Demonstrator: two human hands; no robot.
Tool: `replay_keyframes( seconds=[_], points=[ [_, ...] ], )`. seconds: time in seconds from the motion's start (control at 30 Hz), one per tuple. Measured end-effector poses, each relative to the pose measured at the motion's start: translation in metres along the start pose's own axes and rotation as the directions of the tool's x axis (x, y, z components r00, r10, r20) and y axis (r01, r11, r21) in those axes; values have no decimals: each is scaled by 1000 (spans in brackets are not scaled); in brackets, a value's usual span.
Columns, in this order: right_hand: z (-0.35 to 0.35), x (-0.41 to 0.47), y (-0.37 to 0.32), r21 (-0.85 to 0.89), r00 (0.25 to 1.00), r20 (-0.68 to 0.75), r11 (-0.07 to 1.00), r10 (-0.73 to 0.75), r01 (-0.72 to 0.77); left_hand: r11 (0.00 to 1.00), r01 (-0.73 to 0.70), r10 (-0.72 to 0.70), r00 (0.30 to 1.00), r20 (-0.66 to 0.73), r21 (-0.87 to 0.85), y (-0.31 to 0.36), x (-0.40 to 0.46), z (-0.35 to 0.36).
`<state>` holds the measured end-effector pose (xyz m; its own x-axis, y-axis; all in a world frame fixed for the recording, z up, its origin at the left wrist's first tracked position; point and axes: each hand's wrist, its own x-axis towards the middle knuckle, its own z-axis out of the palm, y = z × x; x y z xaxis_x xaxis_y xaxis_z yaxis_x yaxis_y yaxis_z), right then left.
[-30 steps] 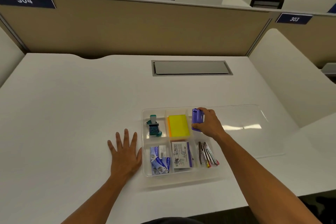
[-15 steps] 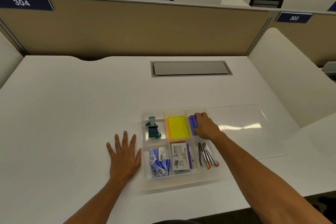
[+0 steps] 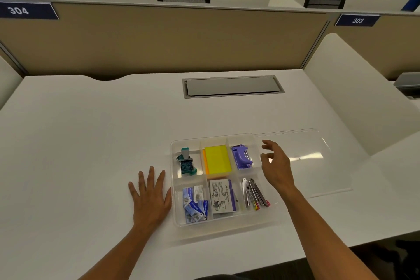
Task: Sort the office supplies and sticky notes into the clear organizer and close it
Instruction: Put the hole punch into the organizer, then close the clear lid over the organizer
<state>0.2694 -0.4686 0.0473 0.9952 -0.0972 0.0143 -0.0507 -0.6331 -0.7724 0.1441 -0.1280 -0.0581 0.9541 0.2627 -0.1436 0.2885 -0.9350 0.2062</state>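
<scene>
The clear organizer lies open on the white desk, divided into several compartments. The back row holds a teal stamp, yellow sticky notes and a purple stapler. The front row holds blue staple boxes, a white and purple eraser pack and metal clips. Its clear lid lies flat to the right of it. My right hand hovers empty, fingers apart, just right of the stapler's compartment. My left hand rests flat on the desk, touching the organizer's left wall.
A grey cable hatch is set into the desk behind the organizer. A beige partition closes the back, and a white side panel rises on the right. The desk's front edge runs close below the organizer.
My right hand set the purple stapler down in the back right compartment, let go and drew back to the right. My left hand stayed put.
</scene>
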Motion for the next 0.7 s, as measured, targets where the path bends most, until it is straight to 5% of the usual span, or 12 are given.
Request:
replay_keyframes(
  seconds=[0.17, 0.37, 0.7],
  points=[
    [-21, -12, 23, 41, 998, -25, 997, 65, -64, 957, 110, -119, 993, -16, -268, 5, 9, -12],
    [-45, -15, 50, 102, 990, -58, 988, 125, -119, 731, 251, -365, 930, -53, -635, 34, 26, -53],
    [-76, -8, 80, 174, 982, -76, 972, 171, -156, 786, -85, -58, 976, -209, -612, 143, 45, -95]
  ],
)
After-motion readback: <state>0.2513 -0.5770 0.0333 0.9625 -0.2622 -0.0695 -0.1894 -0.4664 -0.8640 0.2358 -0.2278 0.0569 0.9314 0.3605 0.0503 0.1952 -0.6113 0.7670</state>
